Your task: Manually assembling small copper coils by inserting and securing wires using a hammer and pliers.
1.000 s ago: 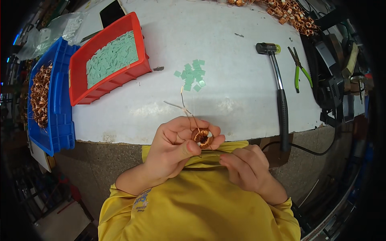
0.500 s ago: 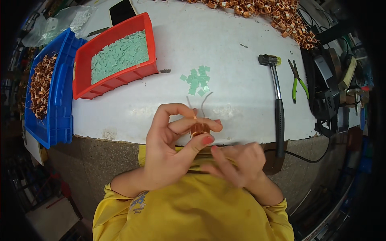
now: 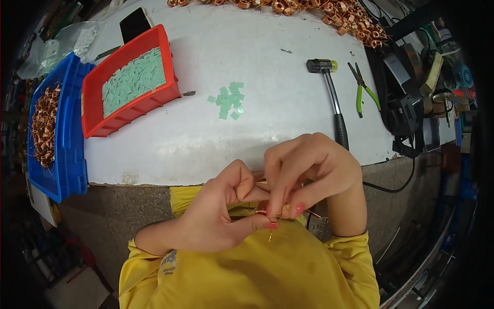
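Note:
In front of my yellow shirt, just off the table's near edge, a small copper wire coil is pinched between the thumb and fingers of my left hand. My right hand meets it from the right, its thumb and fingertips closed at the coil's side. Thin wire ends stick out below and to the right of the fingers. Most of the coil is hidden by my fingers, so I cannot tell exactly which part the right fingertips grip. Beyond my hands lies a loose cluster of pale green square pieces on the white table.
To the left stand a red bin of green squares and a blue crate of copper coils. A hammer and green-handled pliers lie to the right. Many coils are heaped at the back; a phone lies far left.
The coil and my left hand have come down toward my body. My right hand, apart and blurred before, has risen and closed at the coil. The whole view has shifted slightly.

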`<state>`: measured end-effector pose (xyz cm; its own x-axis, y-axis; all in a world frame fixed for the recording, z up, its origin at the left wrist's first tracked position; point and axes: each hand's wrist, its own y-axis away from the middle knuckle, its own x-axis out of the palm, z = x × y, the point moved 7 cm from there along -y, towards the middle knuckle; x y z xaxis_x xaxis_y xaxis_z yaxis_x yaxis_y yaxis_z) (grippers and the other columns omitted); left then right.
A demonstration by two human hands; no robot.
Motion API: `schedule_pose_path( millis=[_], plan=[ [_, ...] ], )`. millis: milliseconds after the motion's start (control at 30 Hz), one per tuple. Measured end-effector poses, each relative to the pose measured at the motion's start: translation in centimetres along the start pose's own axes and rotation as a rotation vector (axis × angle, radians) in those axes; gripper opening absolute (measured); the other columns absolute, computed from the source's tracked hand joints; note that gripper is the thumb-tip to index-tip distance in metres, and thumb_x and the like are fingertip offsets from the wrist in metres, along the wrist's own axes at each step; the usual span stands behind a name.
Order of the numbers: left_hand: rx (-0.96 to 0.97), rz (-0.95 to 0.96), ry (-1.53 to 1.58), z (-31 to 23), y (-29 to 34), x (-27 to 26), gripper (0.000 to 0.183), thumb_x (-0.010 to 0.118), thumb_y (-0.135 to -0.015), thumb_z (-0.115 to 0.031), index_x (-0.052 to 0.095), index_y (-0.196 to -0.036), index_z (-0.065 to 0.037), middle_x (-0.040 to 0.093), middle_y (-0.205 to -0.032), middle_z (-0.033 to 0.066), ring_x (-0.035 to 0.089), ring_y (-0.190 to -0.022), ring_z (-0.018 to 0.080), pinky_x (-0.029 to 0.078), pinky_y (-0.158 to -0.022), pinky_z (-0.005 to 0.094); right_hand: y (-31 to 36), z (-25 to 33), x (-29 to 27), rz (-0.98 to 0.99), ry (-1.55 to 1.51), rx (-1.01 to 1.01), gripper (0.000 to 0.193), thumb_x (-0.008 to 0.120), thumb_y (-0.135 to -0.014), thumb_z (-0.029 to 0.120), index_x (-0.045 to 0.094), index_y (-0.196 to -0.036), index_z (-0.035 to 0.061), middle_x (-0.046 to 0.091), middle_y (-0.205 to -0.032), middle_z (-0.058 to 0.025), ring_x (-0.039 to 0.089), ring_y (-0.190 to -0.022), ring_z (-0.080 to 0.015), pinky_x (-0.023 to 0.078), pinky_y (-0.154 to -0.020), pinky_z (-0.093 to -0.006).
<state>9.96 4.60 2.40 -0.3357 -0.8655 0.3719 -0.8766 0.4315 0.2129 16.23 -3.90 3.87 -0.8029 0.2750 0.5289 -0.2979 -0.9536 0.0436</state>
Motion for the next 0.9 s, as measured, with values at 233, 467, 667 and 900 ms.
schedule_pose_path(
  millis=[233, 467, 667, 900],
  plan=[
    [-0.001, 0.024, 0.035, 0.9, -0.2, 0.7, 0.047, 0.064, -0.076, 0.010, 0.021, -0.080, -0.009, 0.066, -0.089, 0.0122, 0.063, -0.094, 0.0199, 0.039, -0.095, 0.0311, 0.8, -0.4, -1.9, -0.335, 0.154, -0.048, 0.006, 0.061, -0.073, -0.008, 0.065, -0.073, -0.0030, 0.053, -0.077, -0.0083, 0.044, -0.064, -0.0119, 0.032, -0.057, -0.0162],
    [0.225, -0.070, -0.360, -0.6, 0.0, -0.3, 0.047, 0.064, -0.075, 0.011, 0.022, -0.080, -0.009, 0.067, -0.084, 0.0104, 0.062, -0.102, 0.0222, 0.031, -0.104, 0.0391, 3.8, -2.1, -5.2, -0.804, 0.048, -0.058, 0.009, 0.063, -0.071, -0.004, 0.059, -0.063, 0.0004, 0.049, -0.068, -0.0047, 0.039, -0.062, -0.0099, 0.029, -0.055, -0.0187],
    [0.245, -0.085, -0.364, -1.2, 0.2, -1.0, 0.045, 0.065, -0.074, 0.009, 0.024, -0.079, -0.009, 0.067, -0.081, 0.0080, 0.062, -0.102, 0.0215, 0.029, -0.106, 0.0423, 3.2, 0.0, -4.1, -0.775, 0.197, -0.120, 0.006, 0.067, -0.068, -0.001, 0.062, -0.066, 0.0004, 0.045, -0.066, 0.0004, 0.033, -0.055, -0.0061, 0.023, -0.049, -0.0181],
    [0.151, -0.127, -0.371, -0.2, 0.6, -1.4, 0.043, 0.064, -0.081, 0.004, 0.022, -0.082, -0.010, 0.069, -0.085, 0.0080, 0.061, -0.105, 0.0261, 0.030, -0.106, 0.0418, 3.1, 2.0, -2.8, -0.702, 0.347, -0.212, 0.003, 0.065, -0.072, -0.002, 0.064, -0.073, 0.0008, 0.046, -0.068, 0.0007, 0.035, -0.057, -0.0066, 0.028, -0.052, -0.0191]
  ],
)
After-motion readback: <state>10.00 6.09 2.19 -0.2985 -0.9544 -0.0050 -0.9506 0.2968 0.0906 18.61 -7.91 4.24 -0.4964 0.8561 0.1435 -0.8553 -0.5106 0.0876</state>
